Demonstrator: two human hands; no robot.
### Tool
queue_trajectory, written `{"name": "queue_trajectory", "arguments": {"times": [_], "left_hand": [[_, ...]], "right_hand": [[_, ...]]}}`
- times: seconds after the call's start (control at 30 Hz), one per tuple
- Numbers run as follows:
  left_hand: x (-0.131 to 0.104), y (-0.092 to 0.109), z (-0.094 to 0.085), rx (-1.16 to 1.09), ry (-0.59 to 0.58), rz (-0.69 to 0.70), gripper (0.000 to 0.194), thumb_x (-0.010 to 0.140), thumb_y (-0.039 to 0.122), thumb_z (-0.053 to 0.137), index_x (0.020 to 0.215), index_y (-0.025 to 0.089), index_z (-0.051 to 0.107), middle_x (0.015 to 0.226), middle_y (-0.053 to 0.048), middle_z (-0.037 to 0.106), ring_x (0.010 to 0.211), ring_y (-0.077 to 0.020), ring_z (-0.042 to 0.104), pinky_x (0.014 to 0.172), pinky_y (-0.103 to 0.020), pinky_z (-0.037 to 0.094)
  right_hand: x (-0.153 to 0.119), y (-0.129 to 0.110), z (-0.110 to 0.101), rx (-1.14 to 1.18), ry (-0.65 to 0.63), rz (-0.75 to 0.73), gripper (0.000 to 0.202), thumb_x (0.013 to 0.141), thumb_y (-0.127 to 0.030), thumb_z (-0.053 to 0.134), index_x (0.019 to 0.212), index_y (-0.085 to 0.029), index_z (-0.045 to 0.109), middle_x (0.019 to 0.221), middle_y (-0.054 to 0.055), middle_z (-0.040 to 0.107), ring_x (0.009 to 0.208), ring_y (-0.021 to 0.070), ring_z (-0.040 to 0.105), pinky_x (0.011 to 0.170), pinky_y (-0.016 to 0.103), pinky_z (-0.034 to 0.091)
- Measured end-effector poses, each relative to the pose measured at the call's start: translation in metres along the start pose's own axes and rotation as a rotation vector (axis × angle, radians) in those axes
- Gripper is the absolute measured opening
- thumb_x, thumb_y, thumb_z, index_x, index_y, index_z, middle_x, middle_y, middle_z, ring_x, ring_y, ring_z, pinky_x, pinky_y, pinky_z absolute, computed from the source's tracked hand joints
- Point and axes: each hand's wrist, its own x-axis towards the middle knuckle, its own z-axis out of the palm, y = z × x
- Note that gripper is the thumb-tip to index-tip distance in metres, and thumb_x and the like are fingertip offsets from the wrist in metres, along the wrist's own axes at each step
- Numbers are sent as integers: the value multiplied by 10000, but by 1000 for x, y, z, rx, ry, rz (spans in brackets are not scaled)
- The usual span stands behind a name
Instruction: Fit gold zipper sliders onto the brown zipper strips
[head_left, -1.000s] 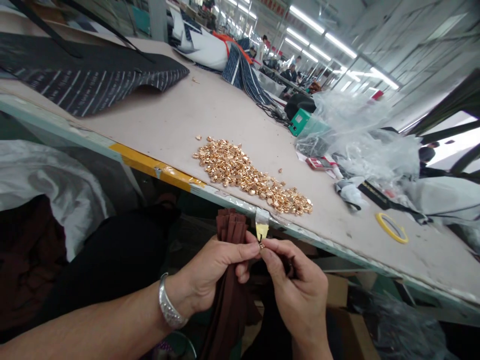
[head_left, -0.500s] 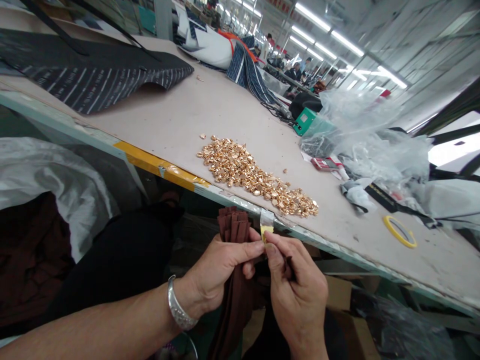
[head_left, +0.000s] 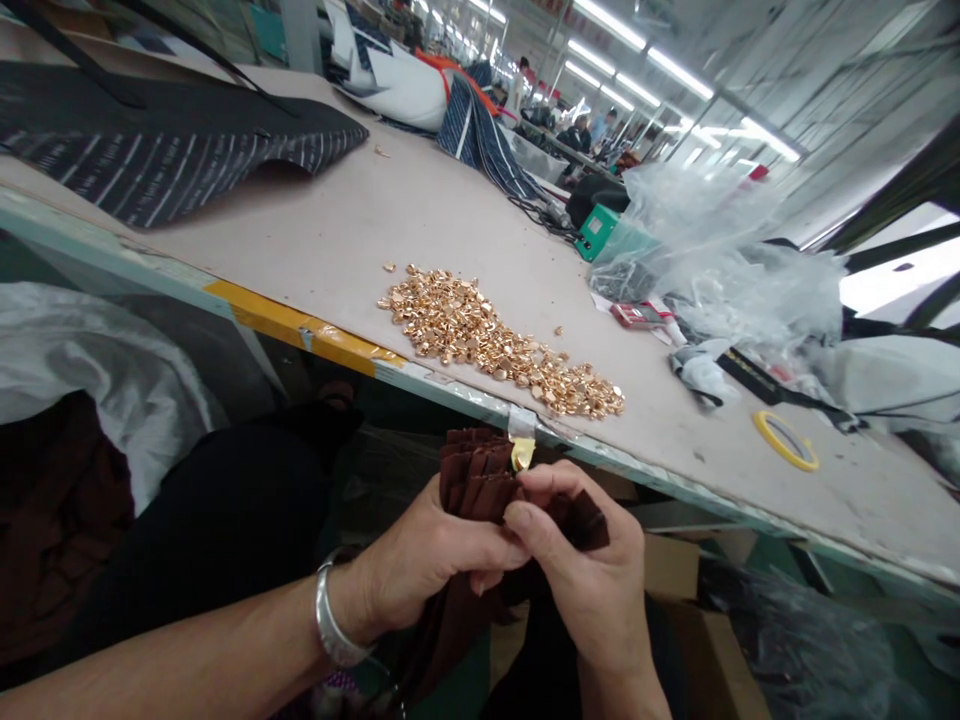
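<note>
My left hand (head_left: 450,545) is closed around a bundle of dark brown fabric strips (head_left: 476,465), whose stacked ends point up toward the table edge. The strips hang down below the hand. Beside it, my right hand (head_left: 592,560) pinches with thumb and forefinger at the bundle's right side, and a brown fabric strip (head_left: 589,520) shows within its curled fingers. A small yellow-gold piece (head_left: 522,453) shows just above the right fingertips, by the table edge; whether the fingers touch it I cannot tell. On the table in front lies a heap of small gold metal pieces (head_left: 487,335).
The table (head_left: 315,240) slants across the view, its edge (head_left: 307,335) partly covered with yellow tape. Dark striped material (head_left: 195,165) lies at the left. Clear plastic bags (head_left: 720,240), a green box (head_left: 598,232) and a yellow tape roll (head_left: 785,441) are at the right.
My right hand has shifted its pinch onto the bundle's side, and more of a brown strip shows in it. The bundle's ends have tilted and spread. The view has moved slightly.
</note>
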Motion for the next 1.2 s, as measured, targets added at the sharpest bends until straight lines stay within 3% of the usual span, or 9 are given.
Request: {"name": "queue_trajectory", "arguments": {"times": [0.17, 0.27, 0.43, 0.5, 0.67, 0.8, 0.87, 1.0, 1.2], "left_hand": [[0, 1, -2, -25, 21, 12, 121, 629, 126, 700, 697, 155, 603, 476, 61, 484, 446, -63, 383, 455, -200, 287], [0, 3, -3, -65, 20, 31, 182, 653, 243, 767, 720, 140, 633, 532, 20, 574, 490, -90, 482, 499, -209, 365], [0, 6, -4, -85, 184, 55, 229, 728, 362, 768, 767, 163, 661, 690, 1, 665, 622, -117, 580, 599, -224, 448], [-1, 8, -4, -20, 246, 108, 225, 687, 322, 808, 775, 170, 667, 700, 21, 649, 637, -110, 570, 602, -215, 449], [-1, 11, -3, 118, 202, 145, 189, 724, 304, 770, 715, 150, 661, 573, 44, 557, 529, -74, 468, 511, -184, 382], [0, 11, -4, -47, 188, 13, 255, 722, 332, 753, 629, 153, 597, 465, 62, 463, 444, -59, 396, 449, -175, 326], [1, 11, -4, -101, 190, -60, 292, 701, 350, 766, 606, 154, 571, 442, 63, 451, 416, -53, 377, 423, -170, 306], [0, 8, -4, -122, 220, -112, 312, 643, 361, 817, 648, 165, 575, 438, 68, 465, 395, -56, 385, 398, -165, 314], [-1, 10, -2, -176, 254, -137, 344, 597, 380, 841, 613, 156, 580, 442, 53, 489, 389, -56, 406, 390, -167, 343]], "right_hand": [[-2, -1, 2, 116, 5, 69, 132, 821, -226, 700, 709, -187, 642, 713, -16, 580, 622, 113, 524, 560, 229, 419], [-4, 2, 1, 252, 60, 170, 183, 833, -290, 697, 704, -178, 631, 716, -1, 614, 515, 85, 469, 454, 213, 350], [-7, 11, -3, 338, 125, 280, 144, 797, -316, 744, 873, -203, 699, 527, -59, 544, 414, 61, 410, 392, 181, 276], [-8, 12, -3, 232, 124, 236, 125, 797, -298, 742, 881, -207, 724, 590, -37, 604, 451, 69, 451, 416, 190, 335], [-10, 8, -2, -131, 73, 13, 72, 856, -192, 652, 856, -233, 711, 694, -19, 666, 595, 117, 582, 532, 224, 447], [-14, 6, -2, -318, 15, -292, 217, 817, -54, 642, 926, -239, 668, 777, -15, 677, 661, 128, 615, 596, 240, 473], [-15, 7, -2, -289, 15, -347, 263, 814, -27, 631, 960, -244, 660, 835, -5, 689, 731, 142, 636, 664, 255, 496], [-14, 11, 1, -93, 144, -159, 217, 851, -104, 644, 982, -272, 682, 848, -13, 685, 742, 138, 635, 665, 239, 503], [-9, 13, 8, 225, 100, 128, 75, 810, -246, 731, 774, -204, 679, 777, -7, 631, 633, 98, 547, 533, 183, 440]]}}
